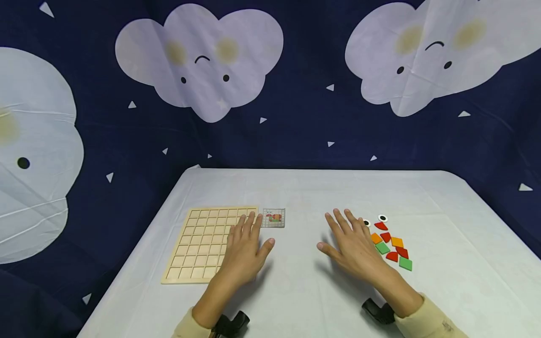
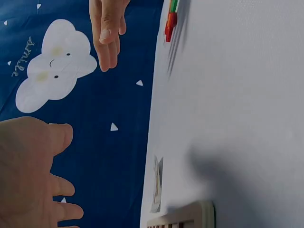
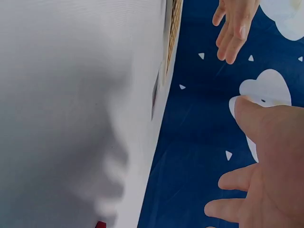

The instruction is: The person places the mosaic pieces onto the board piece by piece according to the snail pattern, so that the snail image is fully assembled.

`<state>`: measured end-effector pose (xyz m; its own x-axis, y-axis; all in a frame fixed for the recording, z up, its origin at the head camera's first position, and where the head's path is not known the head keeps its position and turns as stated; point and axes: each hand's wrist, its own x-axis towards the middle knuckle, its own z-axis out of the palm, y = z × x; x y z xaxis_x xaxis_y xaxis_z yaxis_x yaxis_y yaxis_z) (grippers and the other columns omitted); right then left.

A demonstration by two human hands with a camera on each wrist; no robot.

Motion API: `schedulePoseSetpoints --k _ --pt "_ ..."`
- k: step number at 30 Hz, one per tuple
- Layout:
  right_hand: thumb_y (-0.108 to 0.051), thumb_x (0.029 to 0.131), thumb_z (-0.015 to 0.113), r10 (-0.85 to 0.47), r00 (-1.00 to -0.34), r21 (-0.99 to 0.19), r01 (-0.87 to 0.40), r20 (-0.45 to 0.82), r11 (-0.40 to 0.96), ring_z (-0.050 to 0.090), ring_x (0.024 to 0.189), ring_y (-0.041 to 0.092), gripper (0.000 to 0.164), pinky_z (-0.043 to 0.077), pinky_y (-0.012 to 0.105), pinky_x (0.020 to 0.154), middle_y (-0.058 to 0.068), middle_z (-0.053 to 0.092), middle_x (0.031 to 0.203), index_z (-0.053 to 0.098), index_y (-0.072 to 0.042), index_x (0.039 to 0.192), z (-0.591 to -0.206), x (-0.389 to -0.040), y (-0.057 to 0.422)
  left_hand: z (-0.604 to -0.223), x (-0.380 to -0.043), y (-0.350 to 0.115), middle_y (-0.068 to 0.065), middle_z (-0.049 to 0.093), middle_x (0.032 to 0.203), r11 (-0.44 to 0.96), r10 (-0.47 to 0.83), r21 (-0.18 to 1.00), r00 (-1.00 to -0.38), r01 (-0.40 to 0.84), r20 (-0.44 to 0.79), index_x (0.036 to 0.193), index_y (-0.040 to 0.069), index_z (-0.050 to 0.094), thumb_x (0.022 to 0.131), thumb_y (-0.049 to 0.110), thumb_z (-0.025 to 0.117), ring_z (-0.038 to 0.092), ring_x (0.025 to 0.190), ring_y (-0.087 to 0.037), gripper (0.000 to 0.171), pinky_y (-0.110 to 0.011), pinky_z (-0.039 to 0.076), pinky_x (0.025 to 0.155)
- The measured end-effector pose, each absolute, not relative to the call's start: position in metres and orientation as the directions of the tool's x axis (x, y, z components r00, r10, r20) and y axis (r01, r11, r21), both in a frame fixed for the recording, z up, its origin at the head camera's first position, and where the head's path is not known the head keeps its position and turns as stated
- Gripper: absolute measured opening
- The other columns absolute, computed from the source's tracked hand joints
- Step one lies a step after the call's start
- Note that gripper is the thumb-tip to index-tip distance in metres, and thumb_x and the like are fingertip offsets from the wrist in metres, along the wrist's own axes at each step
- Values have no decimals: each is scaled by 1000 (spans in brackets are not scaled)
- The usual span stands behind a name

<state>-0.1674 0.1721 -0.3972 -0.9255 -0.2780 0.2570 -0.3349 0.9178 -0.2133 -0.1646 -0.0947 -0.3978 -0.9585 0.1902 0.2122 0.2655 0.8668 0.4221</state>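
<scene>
My left hand (image 1: 243,251) hovers over the right side of a wooden grid board (image 1: 198,244), its fingers spread and holding nothing. Just past its fingertips lies a small pattern card (image 1: 274,218) with a printed grid and a coloured figure. My right hand (image 1: 355,244) is held above the table with fingers straight, left of a loose group of flat pieces. Among these are a red piece (image 1: 391,256), an orange piece (image 1: 397,241), a green piece (image 1: 405,264) and a white eye piece (image 1: 382,218). A second eye piece (image 1: 367,223) shows partly behind the right hand's fingers.
A white cloth covers the table (image 1: 304,300). Behind it hangs a dark blue curtain (image 1: 296,141) with printed clouds and small white triangles. Black straps with camera mounts (image 1: 378,311) sit at both wrists, by the beige sleeves (image 1: 431,319).
</scene>
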Motion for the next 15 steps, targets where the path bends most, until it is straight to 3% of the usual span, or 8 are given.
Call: schedulePoseSetpoints --k 4,15 --pt "-46 87 60 -287 -924 -248 -348 252 904 20 141 42 75 13 63 109 19 29 153 34 -8 146 -396 -173 168 -398 -166 -104 -14 19 157 846 193 450 -952 285 239 150 9 25 95 46 46 9 147 -35 69 -60 10 112" --pt "-43 86 63 -335 -899 -313 -416 281 854 30 138 38 72 25 56 106 16 36 151 39 -8 144 -400 -190 155 -395 -170 -135 -15 27 155 797 148 543 -957 266 251 147 8 31 94 38 52 17 144 -37 64 -59 13 111"
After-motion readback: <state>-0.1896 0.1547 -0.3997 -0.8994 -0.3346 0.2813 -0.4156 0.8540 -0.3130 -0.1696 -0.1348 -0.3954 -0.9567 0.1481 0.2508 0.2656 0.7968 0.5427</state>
